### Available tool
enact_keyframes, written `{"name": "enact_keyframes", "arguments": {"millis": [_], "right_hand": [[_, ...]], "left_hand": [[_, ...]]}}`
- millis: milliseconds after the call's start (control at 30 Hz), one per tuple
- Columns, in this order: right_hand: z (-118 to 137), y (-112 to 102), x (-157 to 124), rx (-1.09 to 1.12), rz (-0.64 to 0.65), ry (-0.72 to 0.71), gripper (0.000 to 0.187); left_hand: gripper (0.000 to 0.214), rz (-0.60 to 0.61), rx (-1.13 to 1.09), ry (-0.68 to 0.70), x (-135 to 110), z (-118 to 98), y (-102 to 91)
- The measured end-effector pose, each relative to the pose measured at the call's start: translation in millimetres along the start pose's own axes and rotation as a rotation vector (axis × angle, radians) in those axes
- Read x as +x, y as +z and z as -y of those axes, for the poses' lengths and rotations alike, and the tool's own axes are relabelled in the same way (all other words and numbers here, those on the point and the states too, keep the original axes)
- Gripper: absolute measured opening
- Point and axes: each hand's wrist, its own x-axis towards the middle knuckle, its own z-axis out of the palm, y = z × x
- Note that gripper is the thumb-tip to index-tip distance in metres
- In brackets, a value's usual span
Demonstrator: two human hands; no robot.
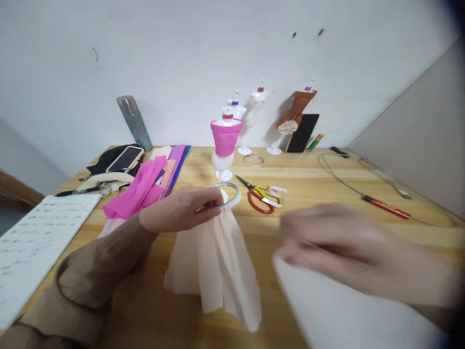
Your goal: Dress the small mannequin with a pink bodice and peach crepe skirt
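My left hand (185,208) is closed on a narrow roll of tape (234,198), a pale ring tilted toward me. Below the roll, a cream piece of cloth (218,266) fans out in pleats from a gathered top; whether my fingers also touch it, I cannot tell. On the right, my right hand (327,242) is smeared by motion, its fingers pinched on the corner of a white sheet (348,310), paper or cloth. Just beyond the left hand stands a small mannequin (223,162) wrapped in a pink top (227,138). Scissors (257,194) with red and yellow handles lie between my hands.
Several mini mannequins (256,104) stand against the wall, near a dark phone (304,133). Coloured cloth pieces (141,186), another phone (126,159), a bottle (135,123) and a written sheet (39,242) are at left. A red-handled tool (387,207) and a cable lie right.
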Motion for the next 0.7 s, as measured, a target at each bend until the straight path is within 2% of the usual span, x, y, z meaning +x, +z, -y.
{"name": "enact_keyframes", "arguments": {"millis": [33,100,300,500,700], "right_hand": [[0.8,3.0,7.1,-0.002,-0.029,0.005,0.028],[-2.5,12.0,18.5,0.006,-0.078,-0.012,0.025],[-17.3,34.6,27.8,0.067,-0.041,0.031,0.013],[-14.7,37.7,27.4,0.121,-0.055,0.189,0.015],[-15.3,37.4,27.5,0.136,-0.027,0.201,0.018]], "left_hand": [[0.018,0.008,0.001,0.013,0.2,0.1,0.6],[0.018,0.017,-0.004,0.036,1.4,1.1,2.7],[0.019,0.017,-0.021,0.035,5.3,7.7,8.3],[0.016,-0.003,-0.004,0.066,5.0,8.9,8.4],[0.014,-0.022,0.037,0.084,5.0,6.0,8.4]]}}
